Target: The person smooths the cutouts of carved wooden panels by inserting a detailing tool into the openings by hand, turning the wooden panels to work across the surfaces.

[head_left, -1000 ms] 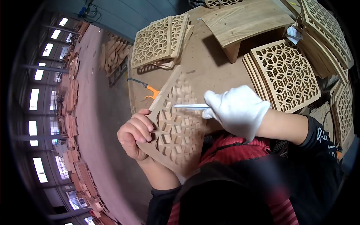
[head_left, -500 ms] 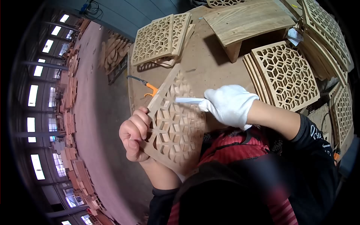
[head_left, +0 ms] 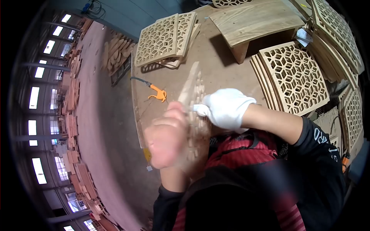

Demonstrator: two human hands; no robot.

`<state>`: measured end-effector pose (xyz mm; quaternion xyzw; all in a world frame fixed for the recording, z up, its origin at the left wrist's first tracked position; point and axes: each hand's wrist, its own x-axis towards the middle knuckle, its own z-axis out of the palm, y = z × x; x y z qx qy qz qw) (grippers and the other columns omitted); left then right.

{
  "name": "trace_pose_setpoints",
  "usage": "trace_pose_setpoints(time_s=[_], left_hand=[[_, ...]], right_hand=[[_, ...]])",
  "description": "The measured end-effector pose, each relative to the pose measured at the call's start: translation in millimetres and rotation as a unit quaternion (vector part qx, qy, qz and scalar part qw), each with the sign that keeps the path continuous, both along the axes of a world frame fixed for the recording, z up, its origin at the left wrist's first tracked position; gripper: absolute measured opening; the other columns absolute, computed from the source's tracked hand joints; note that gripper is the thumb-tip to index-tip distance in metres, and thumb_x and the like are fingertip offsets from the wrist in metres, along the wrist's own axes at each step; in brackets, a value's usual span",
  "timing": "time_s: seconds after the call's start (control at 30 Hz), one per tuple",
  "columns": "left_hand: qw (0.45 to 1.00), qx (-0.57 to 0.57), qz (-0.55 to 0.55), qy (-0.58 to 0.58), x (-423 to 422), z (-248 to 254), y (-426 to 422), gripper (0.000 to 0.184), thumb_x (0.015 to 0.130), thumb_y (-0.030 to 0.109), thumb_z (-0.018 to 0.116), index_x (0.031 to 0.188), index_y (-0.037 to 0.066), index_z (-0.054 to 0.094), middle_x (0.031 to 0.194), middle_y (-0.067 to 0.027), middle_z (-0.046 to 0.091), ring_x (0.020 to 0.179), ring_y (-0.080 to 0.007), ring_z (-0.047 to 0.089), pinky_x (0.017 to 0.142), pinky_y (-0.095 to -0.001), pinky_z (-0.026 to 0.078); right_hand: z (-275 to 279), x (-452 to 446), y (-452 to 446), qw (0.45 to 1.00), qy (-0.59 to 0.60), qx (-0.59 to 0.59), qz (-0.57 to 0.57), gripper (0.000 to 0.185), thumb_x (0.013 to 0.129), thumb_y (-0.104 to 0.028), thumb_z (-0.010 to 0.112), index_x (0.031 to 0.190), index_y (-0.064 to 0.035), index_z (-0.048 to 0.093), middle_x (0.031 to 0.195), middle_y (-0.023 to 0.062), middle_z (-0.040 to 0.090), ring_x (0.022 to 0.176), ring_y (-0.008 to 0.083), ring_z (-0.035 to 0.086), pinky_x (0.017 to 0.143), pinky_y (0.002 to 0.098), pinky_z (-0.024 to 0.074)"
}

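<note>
The left grip (head_left: pixel 166 134), bare and blurred, is wrapped around one edge of a steeply tilted lattice panel (head_left: pixel 191 82) between the hands; the gloved right grip (head_left: pixel 228 107) curls around a pale stick (head_left: pixel 198 109).

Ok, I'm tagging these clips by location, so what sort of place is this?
Probably a woodworking shop: the left hand holds a cut-out wooden panel, lattice panels are stacked on the bench, and wooden pieces are piled beyond it.
</note>
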<state>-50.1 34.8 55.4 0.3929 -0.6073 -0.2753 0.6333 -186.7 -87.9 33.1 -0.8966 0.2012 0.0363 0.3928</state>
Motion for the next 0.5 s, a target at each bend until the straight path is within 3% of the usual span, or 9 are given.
trace_pose_setpoints(time_s=[0.03,0.13,0.23,0.33,0.37,0.5], left_hand=[[0.999,0.034,0.03,-0.021,-8,4,2,0.026,0.07,0.027,0.058,0.054,0.011,0.045,0.051,-0.0014,0.047,0.056,-0.018,0.041,0.076,-0.0355,0.036],[0.996,-0.074,-0.059,0.004,3,-6,-11,0.02,0.064,0.02,0.056,0.054,0.004,0.048,0.054,-0.0053,0.05,0.052,-0.0191,0.042,0.06,-0.033,0.036],[0.997,-0.054,0.001,0.053,9,-9,4,0.023,0.058,0.025,0.056,0.051,0.004,0.047,0.053,-0.0063,0.051,0.053,-0.0224,0.043,0.065,-0.0365,0.035],[0.998,-0.055,0.0,0.027,6,-8,4,0.026,0.072,0.024,0.054,0.052,0.011,0.044,0.051,-0.0022,0.049,0.054,-0.0181,0.04,0.065,-0.0343,0.033],[0.997,-0.07,-0.038,-0.014,5,-9,-1,0.026,0.073,0.024,0.054,0.053,0.011,0.045,0.052,-0.0024,0.05,0.054,-0.0183,0.041,0.065,-0.0348,0.033],[0.999,-0.044,-0.025,-0.011,9,-6,3,0.024,0.073,0.024,0.054,0.054,0.011,0.046,0.052,-0.0022,0.05,0.054,-0.0178,0.042,0.065,-0.0339,0.034]], right_hand=[[-13,9,5,1.0,-0.006,-0.025,0.004,0.02,0.086,-0.016,0.056,0.09,-0.0031,0.071,0.087,0.022,0.07,0.084,0.039,0.068,0.074,0.0452,0.0542],[-13,10,7,0.999,0.012,-0.024,-0.02,0.018,0.081,-0.012,0.059,0.09,-0.003,0.071,0.087,0.022,0.07,0.084,0.0384,0.068,0.074,0.0442,0.0547],[12,-7,6,0.995,0.088,-0.044,0.011,0.019,0.079,-0.013,0.06,0.091,-0.0028,0.071,0.088,0.0214,0.07,0.083,0.0365,0.069,0.073,0.0429,0.0553],[-6,-2,13,0.998,-0.012,-0.055,0.006,0.02,0.084,-0.02,0.058,0.09,-0.0028,0.065,0.081,0.0217,0.069,0.076,0.0408,0.067,0.067,0.0477,0.0536],[-10,4,12,0.985,-0.04,-0.127,0.107,0.016,0.079,-0.015,0.062,0.088,-0.002,0.064,0.076,0.02,0.068,0.072,0.04,0.067,0.065,0.0463,0.0539],[-8,4,16,0.99,-0.065,-0.106,0.061,0.01,0.077,-0.01,0.062,0.085,-0.0028,0.063,0.074,0.0193,0.067,0.07,0.0391,0.067,0.061,0.0453,0.0537]])
